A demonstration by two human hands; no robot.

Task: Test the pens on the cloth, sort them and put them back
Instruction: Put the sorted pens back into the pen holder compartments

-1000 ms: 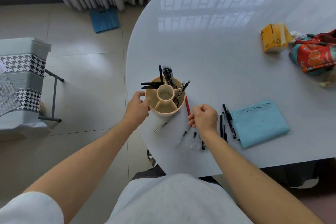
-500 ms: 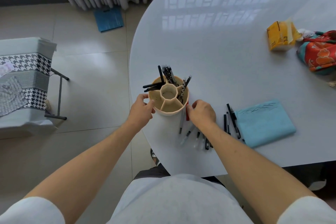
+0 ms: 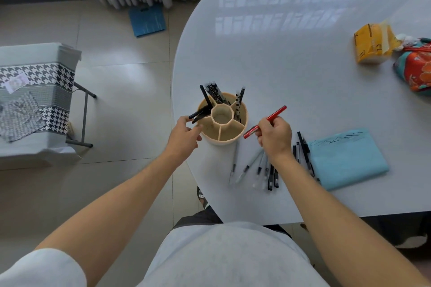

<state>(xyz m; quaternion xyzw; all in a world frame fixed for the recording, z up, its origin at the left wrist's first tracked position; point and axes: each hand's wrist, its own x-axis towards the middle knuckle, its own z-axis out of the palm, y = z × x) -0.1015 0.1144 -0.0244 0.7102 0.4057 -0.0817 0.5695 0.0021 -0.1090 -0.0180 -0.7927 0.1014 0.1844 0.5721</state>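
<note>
A beige round pen holder (image 3: 242, 114) with divided compartments stands near the table's left edge, holding several black and patterned pens (image 3: 213, 95) in its far sections. My left hand (image 3: 185, 135) rests against its left wall with fingers spread. My right hand (image 3: 275, 134) holds a red pen (image 3: 276, 113) tilted just right of the holder, above the table. Several loose pens (image 3: 258, 168) lie below my right hand. More dark pens (image 3: 304, 149) lie beside a light blue cloth (image 3: 347, 158) marked with pen strokes.
A yellow packet (image 3: 370, 44) and a red patterned bag (image 3: 415, 70) sit at the table's (image 3: 291, 58) far right. Left of the table is tiled floor with a houndstooth-covered stand (image 3: 35, 91) and a blue item (image 3: 148, 20) by the curtain.
My right hand picked the red pen up off the table beside the holder and lifted it. My left hand stayed at the holder's left side.
</note>
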